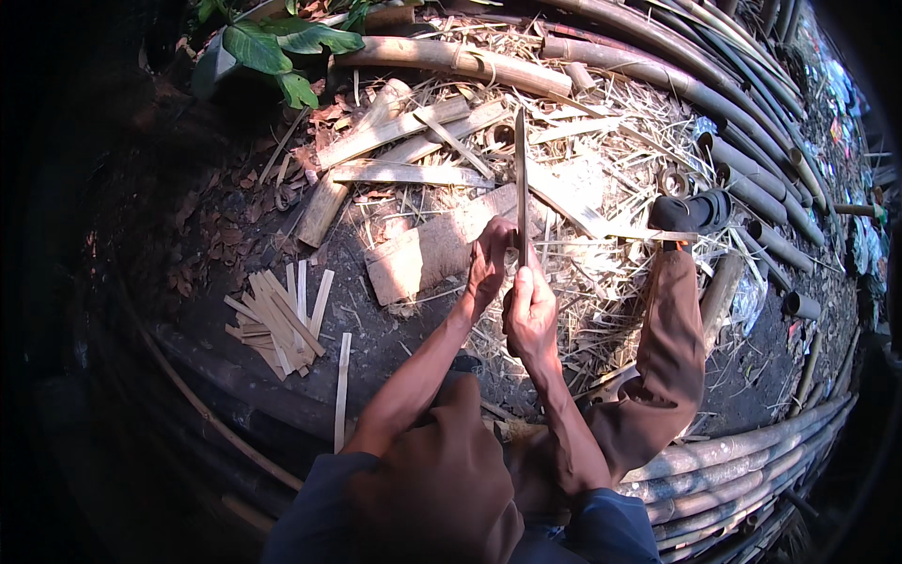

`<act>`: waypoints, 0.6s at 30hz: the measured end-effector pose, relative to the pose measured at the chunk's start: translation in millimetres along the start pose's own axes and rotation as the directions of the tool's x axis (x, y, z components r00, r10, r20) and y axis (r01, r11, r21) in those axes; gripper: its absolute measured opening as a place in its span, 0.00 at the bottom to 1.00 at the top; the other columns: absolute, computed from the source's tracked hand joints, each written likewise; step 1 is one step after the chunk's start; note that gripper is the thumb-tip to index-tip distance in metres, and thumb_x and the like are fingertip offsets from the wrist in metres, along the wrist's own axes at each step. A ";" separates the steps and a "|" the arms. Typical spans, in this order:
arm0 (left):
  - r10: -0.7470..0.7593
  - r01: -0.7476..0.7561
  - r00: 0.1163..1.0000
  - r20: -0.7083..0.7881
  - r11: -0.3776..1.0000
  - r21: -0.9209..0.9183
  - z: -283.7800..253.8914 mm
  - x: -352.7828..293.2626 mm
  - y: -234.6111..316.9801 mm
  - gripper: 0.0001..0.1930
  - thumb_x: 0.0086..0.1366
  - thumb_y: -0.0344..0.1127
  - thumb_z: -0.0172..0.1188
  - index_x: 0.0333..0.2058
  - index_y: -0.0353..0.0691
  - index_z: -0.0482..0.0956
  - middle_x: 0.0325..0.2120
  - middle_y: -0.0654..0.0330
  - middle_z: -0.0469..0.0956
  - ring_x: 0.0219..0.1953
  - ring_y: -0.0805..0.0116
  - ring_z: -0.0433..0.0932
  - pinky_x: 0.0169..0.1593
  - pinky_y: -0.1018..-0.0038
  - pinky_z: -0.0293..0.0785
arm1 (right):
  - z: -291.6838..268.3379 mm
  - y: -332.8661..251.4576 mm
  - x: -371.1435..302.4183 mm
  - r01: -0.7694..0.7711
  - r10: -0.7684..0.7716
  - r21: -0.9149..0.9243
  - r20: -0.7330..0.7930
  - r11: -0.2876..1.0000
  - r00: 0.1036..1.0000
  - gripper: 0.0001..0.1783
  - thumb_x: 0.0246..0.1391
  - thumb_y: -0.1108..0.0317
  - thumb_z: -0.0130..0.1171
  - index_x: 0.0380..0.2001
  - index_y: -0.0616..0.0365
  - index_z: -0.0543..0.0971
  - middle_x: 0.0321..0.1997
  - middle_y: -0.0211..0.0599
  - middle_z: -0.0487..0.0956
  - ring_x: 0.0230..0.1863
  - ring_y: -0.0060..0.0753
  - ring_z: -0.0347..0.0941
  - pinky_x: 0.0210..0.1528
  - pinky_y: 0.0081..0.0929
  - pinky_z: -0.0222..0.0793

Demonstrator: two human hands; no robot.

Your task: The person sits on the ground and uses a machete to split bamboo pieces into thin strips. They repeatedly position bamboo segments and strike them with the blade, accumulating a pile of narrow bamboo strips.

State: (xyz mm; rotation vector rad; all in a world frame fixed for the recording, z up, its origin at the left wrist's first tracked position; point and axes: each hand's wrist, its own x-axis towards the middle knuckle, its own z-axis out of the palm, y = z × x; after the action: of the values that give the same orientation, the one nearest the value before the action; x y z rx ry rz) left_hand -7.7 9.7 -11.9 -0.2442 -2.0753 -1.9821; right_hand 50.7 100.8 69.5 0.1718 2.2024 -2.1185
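I log right hand [533, 315], closed on a long knife [521, 179]; left hand [489, 256], curled beside it, grip unclear. Pale strips [289, 324]: left of both hands.

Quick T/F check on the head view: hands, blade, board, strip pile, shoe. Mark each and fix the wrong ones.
1. The right hand grips the long blade at its near end. True.
2. The long blade's far tip points back at the person's body. False: it points away.
3. The left hand is left of the long blade. True.
4. The pile of thin strips lies left of the flat board. True.
5. The dark shoe is left of both hands. False: it is to their right.
6. The flat board lies under the pile of thin strips. False: they lie apart.
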 end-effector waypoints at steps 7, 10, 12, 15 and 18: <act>-0.196 0.095 0.941 -0.275 0.935 -0.343 -32.0 -22.7 7.0 0.33 0.73 0.56 0.34 0.63 0.32 0.59 0.58 0.51 0.66 0.62 0.60 0.63 0.67 0.62 0.50 | -9.4 -53.4 -15.4 0.023 -0.022 -0.065 0.023 0.998 0.999 0.25 0.68 0.64 0.42 0.65 0.61 0.64 0.17 0.27 0.66 0.20 0.14 0.61 0.24 0.19 0.61; -0.202 0.171 0.924 -0.326 0.978 -0.119 -64.7 -29.1 8.7 0.32 0.72 0.55 0.36 0.58 0.31 0.66 0.52 0.51 0.71 0.56 0.62 0.68 0.60 0.63 0.59 | -2.1 -21.2 -6.7 -0.077 0.098 -0.231 0.085 0.970 0.991 0.24 0.67 0.65 0.44 0.63 0.62 0.66 0.23 0.36 0.74 0.24 0.19 0.65 0.28 0.23 0.66; -0.264 0.224 0.896 -0.356 0.963 -0.150 -63.2 -33.1 -2.1 0.29 0.72 0.53 0.36 0.52 0.32 0.71 0.49 0.54 0.73 0.51 0.63 0.72 0.56 0.65 0.64 | 4.2 -7.7 -3.4 0.086 -0.066 -0.240 0.092 0.967 0.994 0.24 0.67 0.64 0.45 0.63 0.64 0.66 0.44 0.51 0.75 0.40 0.32 0.74 0.41 0.27 0.69; -0.213 0.219 0.928 -0.305 0.976 -0.014 -69.9 -35.5 9.2 0.25 0.74 0.47 0.37 0.51 0.31 0.72 0.45 0.53 0.75 0.48 0.65 0.74 0.53 0.68 0.68 | 4.8 -15.9 -1.5 0.154 -0.133 -0.209 0.113 0.966 0.985 0.25 0.67 0.63 0.45 0.62 0.64 0.66 0.54 0.61 0.74 0.49 0.43 0.79 0.48 0.31 0.71; -0.297 0.312 0.901 -0.317 0.950 -0.002 -103.0 -67.5 19.5 0.20 0.74 0.43 0.40 0.48 0.31 0.74 0.41 0.56 0.76 0.45 0.69 0.74 0.51 0.72 0.69 | 1.2 -83.2 -26.5 0.117 -0.078 -0.164 0.227 0.980 0.971 0.29 0.67 0.62 0.45 0.67 0.62 0.59 0.21 0.51 0.73 0.19 0.31 0.70 0.27 0.32 0.68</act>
State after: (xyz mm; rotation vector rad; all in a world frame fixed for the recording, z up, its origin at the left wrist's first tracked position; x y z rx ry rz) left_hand 69.7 -88.1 -10.1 0.4086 -2.0429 -1.9725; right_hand 65.6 95.8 155.4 -0.1776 2.2904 -1.8681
